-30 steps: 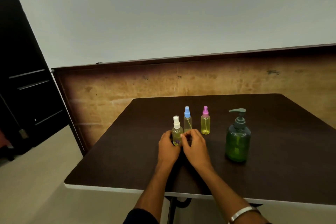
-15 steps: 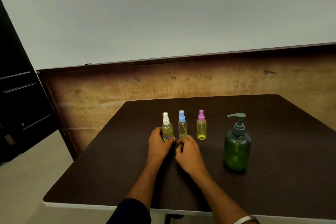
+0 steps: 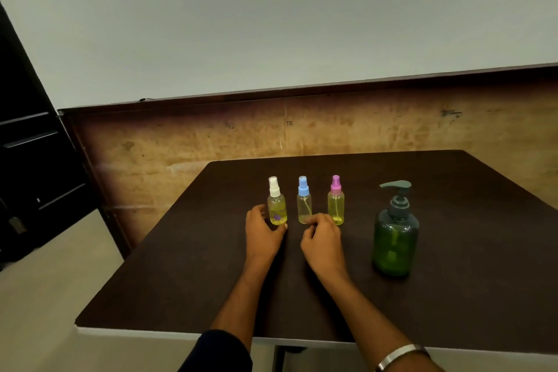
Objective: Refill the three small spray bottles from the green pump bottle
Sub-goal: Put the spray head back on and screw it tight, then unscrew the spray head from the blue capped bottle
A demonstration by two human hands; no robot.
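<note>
Dark brown table point(image 3: 453, 296): left hand point(image 3: 262, 235) cups the white-capped clear spray bottle point(image 3: 277, 205); right hand point(image 3: 323, 241) loosely curled, holding nothing. Filling unstarted; next, uncap it

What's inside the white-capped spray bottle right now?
The white-capped spray bottle holds yellowish liquid, with something purple low inside or on its front. The left hand covers its lower left side and base, so that part is hidden.
</note>
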